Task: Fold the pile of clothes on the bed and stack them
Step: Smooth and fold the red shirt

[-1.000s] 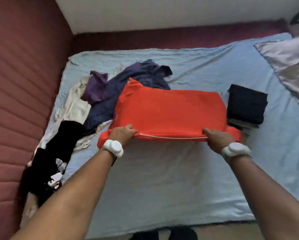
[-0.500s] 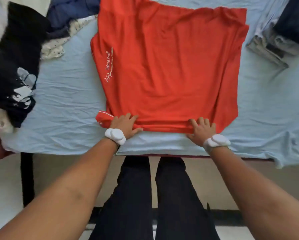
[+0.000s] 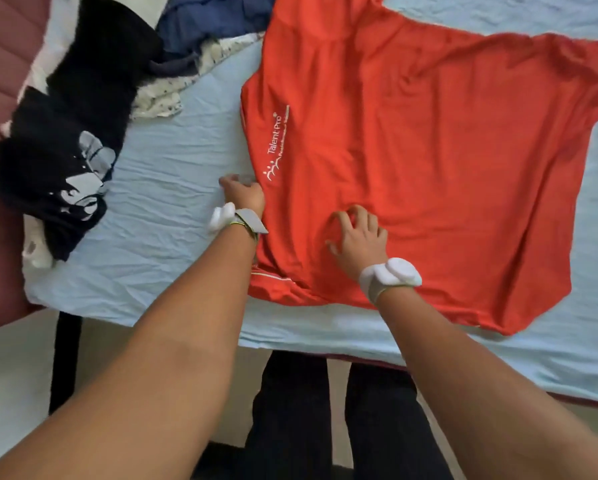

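A: Biggest first. Where's the pale blue cotton bedsheet point(image 3: 172, 188) vs the person?

B: Directly in front, running left-right. On it the orange jersey T-shirt with white chest print point(image 3: 429, 161) lies flat, spread over the centre & right; its long axis runs near-to-far, the printed side along its left edge.

A: The unfolded stuff?

B: Far left: heap of dark clothes, black print top uppermost point(image 3: 61, 161), well apart from the shirt.

A: Hands?

B: Left hand point(image 3: 243, 195) sits right at the shirt's left edge, on the sheet, fingers curled; can't tell if it pinches fabric. Right hand point(image 3: 358, 235) rests on the shirt's near-left part, fingers bent, tips on cloth, nothing gripped.

A: So the fold?

B: Probably left side over toward the right; left hand's nearer that edge.
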Tool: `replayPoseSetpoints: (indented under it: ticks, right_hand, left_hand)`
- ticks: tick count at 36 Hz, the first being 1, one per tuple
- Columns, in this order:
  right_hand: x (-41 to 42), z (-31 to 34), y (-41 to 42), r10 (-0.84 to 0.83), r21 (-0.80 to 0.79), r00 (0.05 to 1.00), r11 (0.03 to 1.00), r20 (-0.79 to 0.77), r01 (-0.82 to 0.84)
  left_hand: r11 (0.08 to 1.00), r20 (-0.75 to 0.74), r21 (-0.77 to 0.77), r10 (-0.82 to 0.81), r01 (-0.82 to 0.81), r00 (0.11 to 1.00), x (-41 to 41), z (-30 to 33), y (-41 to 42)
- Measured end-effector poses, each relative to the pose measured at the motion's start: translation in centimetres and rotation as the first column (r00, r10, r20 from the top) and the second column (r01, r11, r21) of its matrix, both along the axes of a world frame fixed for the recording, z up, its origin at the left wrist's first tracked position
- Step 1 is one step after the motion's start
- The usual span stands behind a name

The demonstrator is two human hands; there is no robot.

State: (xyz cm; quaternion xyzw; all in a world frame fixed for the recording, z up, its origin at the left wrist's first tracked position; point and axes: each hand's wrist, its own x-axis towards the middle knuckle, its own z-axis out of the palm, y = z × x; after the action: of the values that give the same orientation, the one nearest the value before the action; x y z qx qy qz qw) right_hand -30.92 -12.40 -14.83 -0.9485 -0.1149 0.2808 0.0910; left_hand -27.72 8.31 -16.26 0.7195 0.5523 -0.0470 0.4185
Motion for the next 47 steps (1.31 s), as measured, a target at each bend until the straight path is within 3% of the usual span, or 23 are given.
replayPoseSetpoints:
  ticks: [9, 11, 15, 17, 20, 22, 25, 28, 30, 32, 36, 38, 43, 47]
  right_hand:
    - [0.4, -0.2, 2.8, -0.101, -0.093, 0.994, 0.990, 0.029, 0.103]
    - [0.5, -0.1, 3.1, -0.112, -0.104, 0.993, 0.988, 0.029, 0.114]
    - [0.4, 0.1, 3.3, -0.121, -0.124, 0.992, 0.985, 0.030, 0.124]
    - [0.2, 0.1, 3.2, -0.115, -0.138, 0.993, 0.984, 0.019, 0.116]
    - [-0.1, -0.1, 3.3, -0.119, -0.148, 0.993, 0.982, 0.024, 0.121]
    - [-0.3, -0.2, 3.4, -0.138, -0.139, 0.990, 0.980, 0.028, 0.141]
    - [-0.4, -0.2, 3.1, -0.145, -0.100, 0.989, 0.984, 0.043, 0.148]
    - [-0.5, -0.3, 1.9, -0.164, -0.037, 0.986, 0.985, 0.034, 0.166]
    - [-0.7, -0.4, 0.9, -0.211, 0.009, 0.976, 0.978, 0.049, 0.211]
    - [-1.0, -0.5, -1.0, -0.283, 0.023, 0.958, 0.959, 0.051, 0.282]
    - [-1.5, 0.1, -4.1, -0.363, 0.140, 0.929, 0.926, 0.078, 0.350]
    - [-1.2, 1.0, -6.2, -0.479, 0.167, 0.864, 0.875, 0.153, 0.455]
    - [-0.1, 2.2, -13.4, -0.764, 0.129, 0.593, 0.634, 0.253, 0.762]
    - [0.4, 2.0, -21.1, -0.901, 0.018, 0.333, 0.351, 0.279, 0.936]
  left_hand:
    - [0.928, 0.146, -0.094, -0.345, 0.360, 0.927, 0.5, 0.0, -1.5]
    - [0.953, 0.244, -0.100, -0.254, 0.285, 0.936, 0.4, 1.1, -0.7]
    - [0.988, 0.306, 0.057, 0.119, -0.143, 0.945, -0.7, 2.4, 3.4]
    - [0.970, 0.300, 0.151, 0.137, -0.189, 0.944, -1.7, 2.5, 4.9]
    - [0.958, 0.209, 0.283, -0.008, -0.053, 0.978, -2.7, 2.5, 4.4]
    - [0.912, 0.188, 0.392, -0.210, 0.123, 0.959, -3.0, 2.6, 2.4]
    - [0.762, 0.208, 0.465, -0.588, 0.450, 0.782, -3.5, 2.2, -1.5]
    - [0.499, 0.063, 0.399, -0.852, 0.769, 0.520, -4.7, 0.9, -4.8]
    - [0.409, -0.125, 0.269, -0.883, 0.872, 0.453, -6.1, -0.1, -5.8]
    - [0.435, -0.226, 0.197, -0.852, 0.879, 0.472, -7.1, -0.7, -6.7]
    - [0.463, -0.230, 0.207, -0.833, 0.862, 0.503, -6.5, 0.2, -9.9]
    - [0.398, -0.183, 0.209, -0.881, 0.893, 0.435, -5.7, 0.8, -12.5]
    - [0.241, -0.109, 0.196, -0.958, 0.951, 0.265, -3.9, 1.4, -18.4]
    - [0.117, -0.123, 0.181, -0.982, 0.976, 0.141, -1.8, 1.6, -23.9]
